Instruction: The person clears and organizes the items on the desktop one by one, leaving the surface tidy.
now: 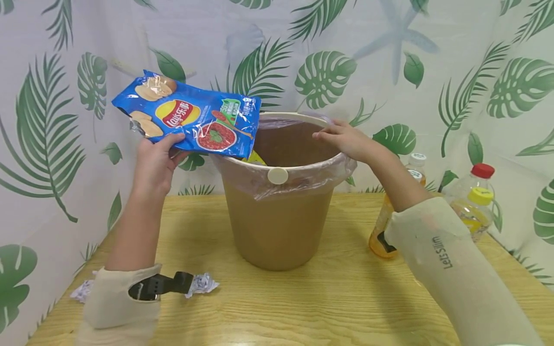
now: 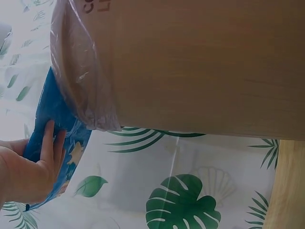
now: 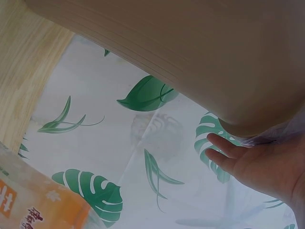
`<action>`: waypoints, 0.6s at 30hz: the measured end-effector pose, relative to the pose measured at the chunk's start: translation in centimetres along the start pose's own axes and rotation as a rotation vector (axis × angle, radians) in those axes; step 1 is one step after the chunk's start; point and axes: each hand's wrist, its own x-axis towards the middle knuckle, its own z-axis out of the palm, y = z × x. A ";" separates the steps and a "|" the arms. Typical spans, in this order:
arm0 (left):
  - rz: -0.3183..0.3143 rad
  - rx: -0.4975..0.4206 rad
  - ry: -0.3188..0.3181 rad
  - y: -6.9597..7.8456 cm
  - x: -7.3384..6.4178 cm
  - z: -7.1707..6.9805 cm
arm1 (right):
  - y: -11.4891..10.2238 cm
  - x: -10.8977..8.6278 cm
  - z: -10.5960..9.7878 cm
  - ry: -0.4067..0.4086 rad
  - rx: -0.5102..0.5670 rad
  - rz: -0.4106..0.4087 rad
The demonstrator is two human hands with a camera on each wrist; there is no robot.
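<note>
My left hand holds a blue Lay's chip bag, thumb on its printed front and fingers behind. The bag lies tilted across the left rim of a brown trash can, its right end over the opening. In the left wrist view, the fingers spread along the blue bag. My right hand holds the can's right rim, over a clear plastic liner. In the right wrist view, that hand's fingers extend outside the can; the thumb is hidden there. Something yellow shows inside the can.
Crumpled paper lies on the wooden table at front left, with another paper ball beside the left sleeve. Bottles stand at the right: an orange drink bottle, a yellow-capped bottle and a red-capped one, partly behind the right arm.
</note>
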 end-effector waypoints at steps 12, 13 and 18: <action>0.004 0.046 0.003 -0.9 -0.1 1.3 | 0.0 0.0 0.0 0.007 0.000 0.000; 0.006 0.053 0.004 -0.9 0.0 1.5 | 0.0 -0.1 0.0 0.007 -0.001 -0.001; 0.002 0.094 0.021 -1.2 0.1 2.1 | 0.0 -0.1 0.0 0.010 -0.004 -0.003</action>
